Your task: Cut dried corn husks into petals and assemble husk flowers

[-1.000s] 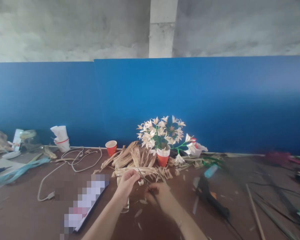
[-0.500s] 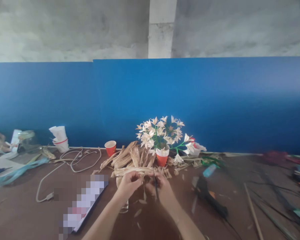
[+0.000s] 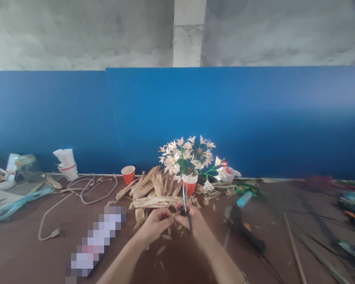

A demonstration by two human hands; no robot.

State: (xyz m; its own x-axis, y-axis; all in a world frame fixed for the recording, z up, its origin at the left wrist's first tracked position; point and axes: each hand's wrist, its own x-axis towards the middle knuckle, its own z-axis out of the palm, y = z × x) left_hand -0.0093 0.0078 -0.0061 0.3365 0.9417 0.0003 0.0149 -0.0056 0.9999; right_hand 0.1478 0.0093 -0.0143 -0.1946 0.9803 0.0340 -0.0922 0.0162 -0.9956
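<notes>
My left hand (image 3: 155,224) is closed in a pinch on a small piece of dried husk, held just above the brown table (image 3: 47,252). My right hand (image 3: 195,221) is closed round a pair of scissors (image 3: 185,203) whose blades point up and away, right beside the left fingertips. Small husk scraps (image 3: 163,241) lie on the table under both hands. A pile of dried corn husks (image 3: 154,189) lies just beyond them, with a red cup of white handmade flowers (image 3: 189,161) behind it.
A black glue gun (image 3: 245,232) lies right of my hands, thin sticks (image 3: 294,246) further right. A pixelated flat object (image 3: 96,242) lies to the left, with a white cable (image 3: 77,193), a red cup (image 3: 128,174) and stacked white cups (image 3: 66,163). A blue wall panel (image 3: 254,118) backs the table.
My hands have drawn closer together, and the scissors have swung from slanting left to pointing nearly straight up. The view has shifted slightly.
</notes>
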